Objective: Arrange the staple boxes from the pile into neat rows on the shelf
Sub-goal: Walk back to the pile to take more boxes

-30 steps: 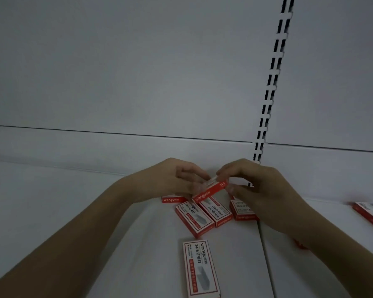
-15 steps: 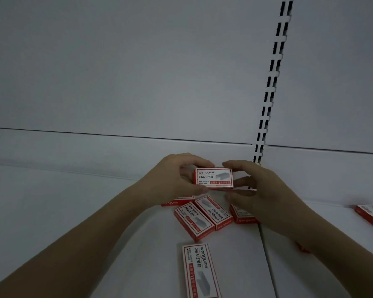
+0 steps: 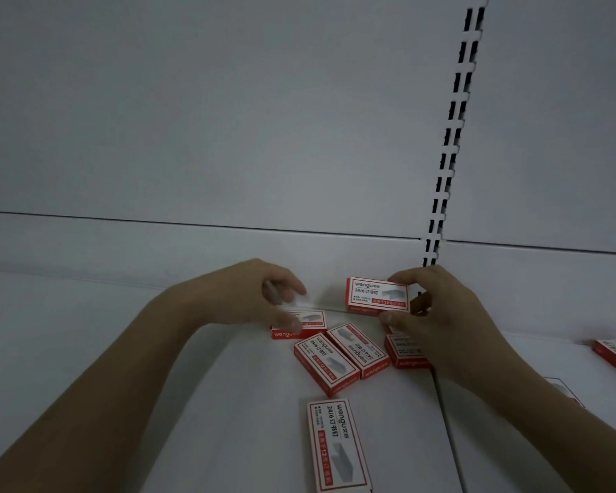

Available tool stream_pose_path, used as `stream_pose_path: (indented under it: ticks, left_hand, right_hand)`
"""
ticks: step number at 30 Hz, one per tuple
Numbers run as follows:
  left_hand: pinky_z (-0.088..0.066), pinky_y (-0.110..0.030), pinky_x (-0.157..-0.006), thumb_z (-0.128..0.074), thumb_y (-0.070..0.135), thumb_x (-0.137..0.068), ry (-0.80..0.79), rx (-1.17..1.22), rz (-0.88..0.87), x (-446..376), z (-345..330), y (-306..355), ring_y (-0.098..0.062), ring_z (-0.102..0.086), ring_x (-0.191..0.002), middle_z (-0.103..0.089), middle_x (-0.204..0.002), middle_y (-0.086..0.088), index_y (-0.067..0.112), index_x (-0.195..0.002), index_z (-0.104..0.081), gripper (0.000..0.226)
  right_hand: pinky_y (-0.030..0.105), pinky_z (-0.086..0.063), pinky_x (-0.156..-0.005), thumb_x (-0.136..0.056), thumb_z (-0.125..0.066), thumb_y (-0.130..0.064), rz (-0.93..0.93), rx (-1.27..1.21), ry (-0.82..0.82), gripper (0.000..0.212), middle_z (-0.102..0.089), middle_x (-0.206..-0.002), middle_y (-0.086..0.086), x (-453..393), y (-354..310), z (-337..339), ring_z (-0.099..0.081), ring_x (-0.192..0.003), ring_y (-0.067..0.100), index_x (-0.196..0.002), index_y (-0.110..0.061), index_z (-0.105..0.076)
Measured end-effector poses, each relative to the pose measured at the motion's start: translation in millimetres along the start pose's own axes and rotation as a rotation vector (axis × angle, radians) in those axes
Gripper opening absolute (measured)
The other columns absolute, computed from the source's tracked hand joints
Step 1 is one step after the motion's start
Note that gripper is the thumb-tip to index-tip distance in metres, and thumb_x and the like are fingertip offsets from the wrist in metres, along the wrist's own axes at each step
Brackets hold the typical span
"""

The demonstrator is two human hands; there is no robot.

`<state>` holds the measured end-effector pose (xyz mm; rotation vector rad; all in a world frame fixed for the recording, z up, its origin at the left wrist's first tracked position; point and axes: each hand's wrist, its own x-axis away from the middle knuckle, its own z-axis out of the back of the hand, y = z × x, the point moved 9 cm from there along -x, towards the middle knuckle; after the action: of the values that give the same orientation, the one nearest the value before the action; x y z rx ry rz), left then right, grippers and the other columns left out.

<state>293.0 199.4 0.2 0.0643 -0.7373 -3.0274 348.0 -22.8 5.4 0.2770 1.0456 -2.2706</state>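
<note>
Hands (image 3: 438,314) hide part of a staple box (image 3: 406,352), left fingers blurred

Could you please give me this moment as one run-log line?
right hand: pinches staple box upright near back panel | left hand: blurred, over flat box | loose boxes on shelf: unsorted

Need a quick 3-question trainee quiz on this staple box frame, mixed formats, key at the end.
1. True or false: the right hand pinches a staple box held upright near the shelf's back panel.
2. Which hand is over the box at the back left? A) left hand B) right hand C) neither
3. Fill in: the nearest box lies ____ on the shelf, touched by no hand.

Key: 1 true; 2 A; 3 flat
</note>
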Motion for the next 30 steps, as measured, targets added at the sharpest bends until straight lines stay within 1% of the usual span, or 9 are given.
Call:
stream_pose_path:
  ticks: [4, 9, 12, 15, 19, 23, 25, 27, 30]
  left_hand:
    - [-0.048, -0.016, -0.076, -0.085, 0.041, -0.064, -0.047, -0.025, 0.016, -2, -13, -5, -0.003, -0.060, -0.090, -0.063, -0.104, 0.015, 0.037, -0.112, -0.063, 0.053]
    - [-0.051, -0.026, -0.084, -0.083, 0.034, -0.070, -0.065, -0.083, 0.014, -1, -10, -9, -0.006, -0.062, -0.091, -0.066, -0.103, 0.012, 0.032, -0.110, -0.067, 0.043]
    - [-0.050, -0.022, -0.080, -0.081, 0.035, -0.071, -0.063, -0.094, 0.017, 0, -10, -8, -0.004, -0.060, -0.092, -0.065, -0.102, 0.015, 0.032, -0.108, -0.067, 0.039]
    - [-0.040, -0.014, -0.072, -0.083, 0.045, -0.065, -0.051, -0.135, 0.044, -2, -13, -10, 0.001, -0.053, -0.093, -0.058, -0.104, 0.019, 0.036, -0.112, -0.064, 0.051]
    - [-0.039, -0.015, -0.068, -0.082, 0.045, -0.066, -0.020, -0.155, 0.034, -6, -12, -10, 0.001, -0.050, -0.087, -0.056, -0.100, 0.017, 0.036, -0.105, -0.066, 0.043]
    - [-0.044, -0.022, -0.080, -0.084, 0.036, -0.067, 0.113, -0.152, -0.011, -5, 8, -5, -0.005, -0.053, -0.090, -0.061, -0.105, 0.010, 0.031, -0.106, -0.068, 0.043]
    - [-0.046, -0.015, -0.071, -0.086, 0.028, -0.066, 0.201, -0.028, -0.038, -3, 20, -1, -0.004, -0.056, -0.083, -0.060, -0.103, 0.009, 0.031, -0.104, -0.068, 0.043]
    - [-0.047, -0.013, -0.066, -0.086, 0.026, -0.066, 0.275, 0.059, -0.064, 0, 27, 6, -0.003, -0.057, -0.083, -0.059, -0.100, 0.012, 0.032, -0.104, -0.068, 0.043]
    - [-0.042, -0.009, -0.070, -0.084, 0.025, -0.069, 0.353, 0.108, -0.115, 4, 24, 30, 0.000, -0.055, -0.084, -0.058, -0.101, 0.013, 0.031, -0.109, -0.066, 0.044]
  right_hand:
    - [0.013, -0.047, -0.066, -0.080, -0.075, -0.023, -0.026, -0.016, -0.025, 0.039, -0.055, -0.107, -0.011, -2, 7, 1, -0.056, -0.085, 0.005, -0.114, -0.027, -0.058]
    - [0.013, -0.042, -0.067, -0.083, -0.072, -0.022, -0.001, -0.010, -0.033, 0.047, -0.051, -0.107, -0.012, -5, 11, 5, -0.054, -0.092, 0.006, -0.125, -0.033, -0.055]
    - [0.010, -0.038, -0.065, -0.085, -0.069, -0.019, 0.006, -0.006, -0.038, 0.041, -0.048, -0.104, -0.014, -7, 17, 8, -0.053, -0.091, 0.005, -0.122, -0.031, -0.057]
    - [0.008, -0.037, -0.063, -0.085, -0.069, -0.017, 0.005, -0.001, -0.051, 0.036, -0.045, -0.102, -0.016, -8, 20, 8, -0.052, -0.088, 0.003, -0.116, -0.030, -0.057]
    - [0.007, -0.040, -0.061, -0.085, -0.068, -0.014, 0.014, 0.010, -0.060, 0.036, -0.048, -0.106, -0.014, -7, 19, 5, -0.051, -0.088, -0.001, -0.112, -0.034, -0.055]
    - [0.011, -0.046, -0.068, -0.086, -0.067, -0.015, 0.061, -0.053, -0.042, 0.039, -0.049, -0.106, -0.020, -4, 12, 8, -0.054, -0.094, 0.002, -0.106, -0.044, -0.050]
    - [0.015, -0.048, -0.073, -0.085, -0.068, -0.016, 0.072, -0.087, -0.005, 0.042, -0.051, -0.107, -0.021, -4, 13, 14, -0.056, -0.093, 0.002, -0.102, -0.049, -0.048]
    - [0.015, -0.048, -0.075, -0.083, -0.069, -0.016, 0.062, -0.111, 0.037, 0.040, -0.053, -0.107, -0.021, -6, 16, 21, -0.057, -0.092, 0.000, -0.104, -0.046, -0.052]
    - [0.005, -0.043, -0.073, -0.082, -0.068, -0.008, 0.075, -0.086, 0.047, 0.039, -0.055, -0.106, -0.016, -7, 16, 31, -0.055, -0.091, -0.003, -0.110, -0.033, -0.057]
